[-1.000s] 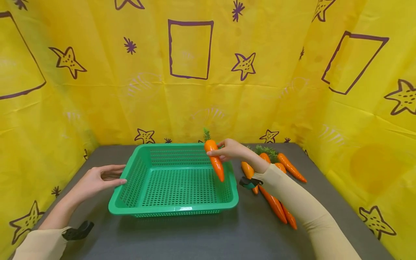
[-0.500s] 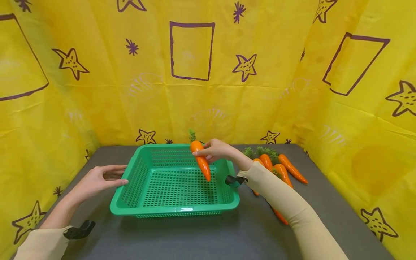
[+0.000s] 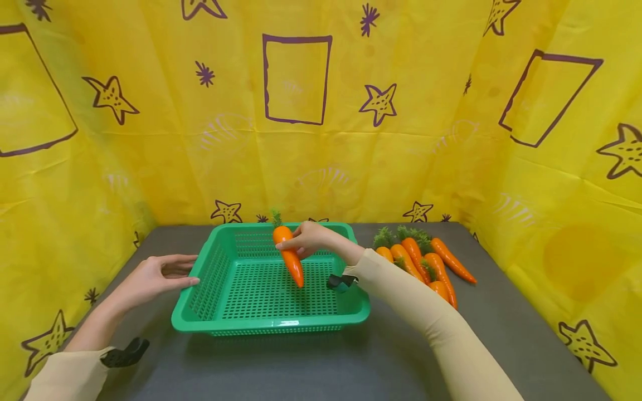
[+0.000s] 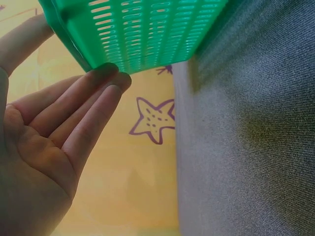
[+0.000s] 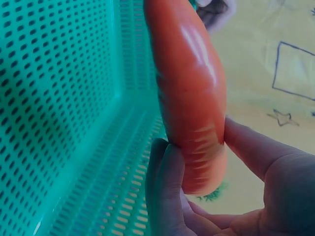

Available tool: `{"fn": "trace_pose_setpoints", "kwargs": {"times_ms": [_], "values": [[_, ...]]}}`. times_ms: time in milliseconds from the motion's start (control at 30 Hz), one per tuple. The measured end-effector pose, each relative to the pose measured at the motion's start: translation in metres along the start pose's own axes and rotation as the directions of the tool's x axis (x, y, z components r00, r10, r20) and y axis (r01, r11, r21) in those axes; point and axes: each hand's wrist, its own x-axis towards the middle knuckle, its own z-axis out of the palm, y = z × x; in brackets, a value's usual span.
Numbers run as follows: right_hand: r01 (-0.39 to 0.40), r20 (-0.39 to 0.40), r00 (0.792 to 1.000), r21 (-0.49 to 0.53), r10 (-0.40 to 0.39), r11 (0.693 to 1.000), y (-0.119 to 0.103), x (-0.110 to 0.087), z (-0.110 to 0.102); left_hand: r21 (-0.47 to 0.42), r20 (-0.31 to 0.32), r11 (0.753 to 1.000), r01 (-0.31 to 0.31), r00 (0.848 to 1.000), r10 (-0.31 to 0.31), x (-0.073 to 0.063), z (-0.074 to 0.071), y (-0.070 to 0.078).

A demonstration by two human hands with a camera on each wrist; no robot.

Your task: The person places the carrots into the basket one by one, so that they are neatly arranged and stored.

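Observation:
A green plastic basket (image 3: 281, 322) with perforated walls stands on the table. At its left side my left hand (image 3: 150, 281) touches the rim with the thumb, and the other fingers reach along the outer wall. In the left wrist view the fingers (image 4: 93, 115) are nearly straight, their tips against the basket. Above the basket's interior, my right hand (image 3: 308, 239) pinches a carrot (image 3: 289, 259) near its thick upper end, between thumb and fingers. The carrot tilts with its leafy top away and its tip toward the front. Inside the basket only the perforated bottom shows.
Several carrots (image 3: 413, 256) with green tops lie in a pile right of the basket, partly behind the right forearm. Yellow cloth (image 3: 301, 167) with drawn stars hangs at the back and both sides of the dark table (image 3: 281, 367).
My right hand has carried the carrot leftward, from the basket's right side to over its middle, and slightly lower. More of the carrot pile now shows. The left hand stays at the rim.

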Motion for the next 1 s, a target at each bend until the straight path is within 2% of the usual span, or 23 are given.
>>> {"fn": "trace_pose_setpoints", "kwargs": {"times_ms": [200,333,567,700,1000], "values": [[-0.004,0.040,0.999,0.045,0.002,0.999,-0.006,0.008,0.015,-0.007,-0.003,1.000,0.019,1.000,-0.019,0.000,0.005,-0.004],[0.001,0.055,0.998,0.066,-0.005,0.998,-0.009,0.012,0.025,-0.010,-0.004,1.000,0.004,1.000,-0.004,0.002,0.005,-0.005],[-0.002,0.044,0.999,0.040,0.000,0.999,-0.016,0.022,0.045,-0.026,-0.004,1.000,0.007,1.000,-0.007,0.002,0.003,-0.006],[-0.007,0.038,0.999,0.069,0.004,0.998,-0.020,0.027,0.057,-0.021,-0.001,1.000,0.014,1.000,-0.014,0.001,0.003,-0.005],[0.003,0.109,0.994,0.134,-0.018,0.991,-0.023,0.041,0.081,-0.012,0.003,1.000,0.007,1.000,-0.007,0.002,0.003,-0.004]]}}
